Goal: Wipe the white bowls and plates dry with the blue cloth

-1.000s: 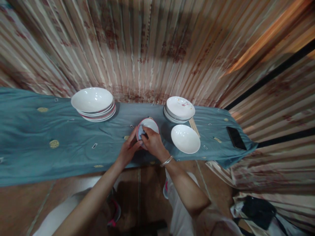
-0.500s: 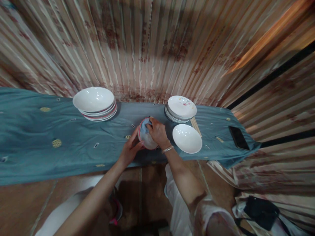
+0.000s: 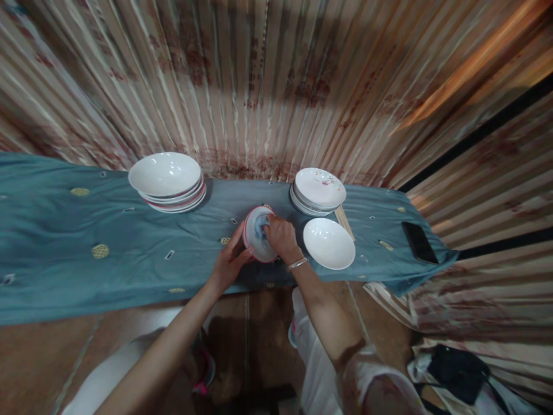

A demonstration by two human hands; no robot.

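Note:
A white bowl with a red rim (image 3: 258, 250) is tilted toward me above the front part of the table. My left hand (image 3: 232, 259) grips its left side, thumb near the rim and fingers behind. Inside the bowl my right hand (image 3: 280, 235) presses a bluish cloth (image 3: 261, 227), partly covered by the fingers. Just right of that hand rests a single white dish (image 3: 329, 244). Behind the dish is a stack of plates (image 3: 319, 189), the top one with a floral print. A stack of larger white bowls (image 3: 166, 176), some red-edged, stands to the left.
A teal patterned cloth (image 3: 129, 248) covers the narrow table. Chopsticks (image 3: 344, 223) lie beside the plate stack, and a black phone (image 3: 419, 242) lies near the right end. Pleated curtains (image 3: 242, 86) hang behind. A black bag (image 3: 460, 373) is at lower right.
My right hand has shifted slightly down and right with the cloth, from the bowl's upper rim into its inside. The left hand keeps its hold, and the bowl's inside shows more.

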